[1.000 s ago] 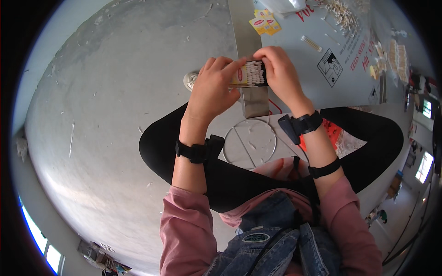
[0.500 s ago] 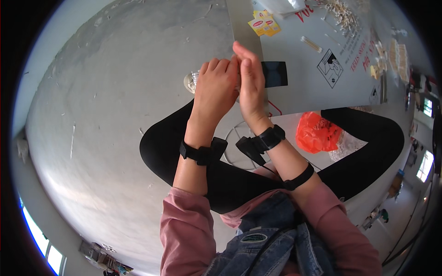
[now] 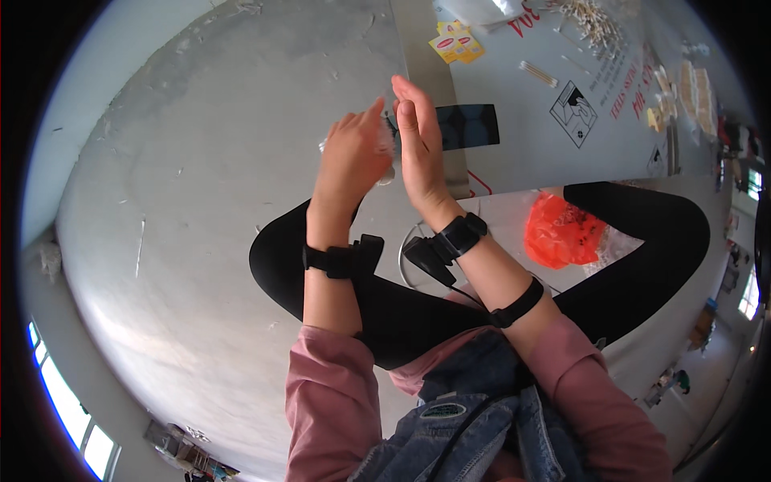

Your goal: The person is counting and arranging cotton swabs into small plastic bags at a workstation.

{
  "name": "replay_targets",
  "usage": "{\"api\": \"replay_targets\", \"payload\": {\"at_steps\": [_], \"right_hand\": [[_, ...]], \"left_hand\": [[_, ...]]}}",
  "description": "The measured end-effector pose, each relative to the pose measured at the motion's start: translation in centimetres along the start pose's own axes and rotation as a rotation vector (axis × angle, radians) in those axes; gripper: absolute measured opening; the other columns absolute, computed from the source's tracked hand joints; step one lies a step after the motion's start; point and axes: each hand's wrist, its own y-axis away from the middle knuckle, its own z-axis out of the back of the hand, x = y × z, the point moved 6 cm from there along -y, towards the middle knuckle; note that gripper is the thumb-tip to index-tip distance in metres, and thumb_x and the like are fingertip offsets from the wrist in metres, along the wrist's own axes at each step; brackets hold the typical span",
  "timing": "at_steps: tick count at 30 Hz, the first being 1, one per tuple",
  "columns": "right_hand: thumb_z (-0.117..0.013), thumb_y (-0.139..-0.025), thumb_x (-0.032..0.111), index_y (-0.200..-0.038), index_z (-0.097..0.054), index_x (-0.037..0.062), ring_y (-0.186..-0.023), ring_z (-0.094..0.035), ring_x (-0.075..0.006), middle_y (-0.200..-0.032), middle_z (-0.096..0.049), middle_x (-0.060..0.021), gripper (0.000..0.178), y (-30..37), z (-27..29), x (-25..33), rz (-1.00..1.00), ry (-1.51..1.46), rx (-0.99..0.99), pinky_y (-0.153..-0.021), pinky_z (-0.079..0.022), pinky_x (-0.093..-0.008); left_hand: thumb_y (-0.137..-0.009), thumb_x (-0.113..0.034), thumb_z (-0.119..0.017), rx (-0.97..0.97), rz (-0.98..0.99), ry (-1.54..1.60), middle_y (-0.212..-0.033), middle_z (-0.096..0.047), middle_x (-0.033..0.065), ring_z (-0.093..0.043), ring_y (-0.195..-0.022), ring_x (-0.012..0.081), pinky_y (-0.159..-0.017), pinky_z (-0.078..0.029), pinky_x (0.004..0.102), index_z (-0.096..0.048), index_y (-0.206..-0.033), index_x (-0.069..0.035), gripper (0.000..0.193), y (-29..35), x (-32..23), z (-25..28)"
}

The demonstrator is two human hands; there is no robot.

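My left hand [image 3: 349, 157], a little blurred, curls around a clear, crinkled plastic pack [image 3: 386, 141]. A pale rounded end of it shows below the fingers; most of the pack is hidden by the hand. Just to the right, my right hand [image 3: 421, 153] is held upright with its fingers stretched out and together, the thumb up, and nothing visible in it. A small gap separates it from the pack. Behind the right hand, a dark strip with rounded shapes [image 3: 472, 126] lies across the table's left edge.
On the grey table [image 3: 514, 165] lie yellow cards [image 3: 456, 44], a short row of cotton swabs [image 3: 539, 74], a heap of swabs [image 3: 601, 30] and clear plastic [image 3: 482, 10]. An orange-red plastic bag [image 3: 562, 231] sits between my legs, near a metal ring [image 3: 407, 261].
My left hand has moved left and slightly down with the pack, away from my right hand. The right hand has shifted slightly left, and more of the dark strip shows.
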Motion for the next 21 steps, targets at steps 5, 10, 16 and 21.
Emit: {"api": "replay_targets", "payload": {"at_steps": [5,10,16,21], "right_hand": [[-0.046,-0.109,0.036,-0.143,-0.045,-0.0003,-0.135,-0.05,-0.0264,-0.146,-0.048,-0.0173,0.05,0.1,3.3,3.2,0.082,0.03,-0.016,-0.112,-0.04,-0.0391],[-0.059,-0.103,0.014,-0.139,-0.048,0.0019,-0.104,-0.065,-0.0161,-0.137,-0.056,-0.0116,0.04,1.8,9.0,7.6,-0.048,0.005,0.105,-0.093,-0.049,-0.0318],[-0.062,-0.1,0.008,-0.131,-0.056,0.0,-0.092,-0.064,-0.0102,-0.129,-0.061,-0.0086,0.033,3.5,14.0,13.0,-0.111,0.119,0.21,-0.08,-0.052,-0.0267],[-0.064,-0.098,0.009,-0.126,-0.058,-0.0008,-0.081,-0.065,-0.0093,-0.115,-0.067,-0.0059,0.029,3.4,18.6,12.1,-0.247,-0.034,0.131,-0.072,-0.051,-0.0251]], "left_hand": [[-0.074,-0.003,-0.071,-0.065,0.242,0.315,-0.117,-0.07,0.0161,-0.064,-0.104,0.0255,-0.095,-0.05,0.0352,-0.061,-0.134,0.001,0.06,2.2,3.0,3.6],[-0.084,0.001,-0.056,-0.069,0.234,0.886,-0.124,-0.069,0.0135,-0.06,-0.097,0.0128,-0.093,-0.049,0.0278,-0.055,-0.141,0.004,0.057,2.3,-3.3,5.5],[-0.084,-0.019,-0.047,0.211,0.136,1.322,-0.128,-0.059,0.0093,-0.056,-0.101,0.0155,-0.093,-0.046,0.0278,-0.052,-0.147,-0.003,0.065,-0.2,-14.7,-0.1],[-0.093,-0.006,-0.056,0.27,-0.026,1.078,-0.121,-0.06,0.0059,-0.056,-0.101,0.014,-0.094,-0.045,0.0269,-0.054,-0.145,-0.003,0.053,-2.8,-17.7,-5.4]]}}
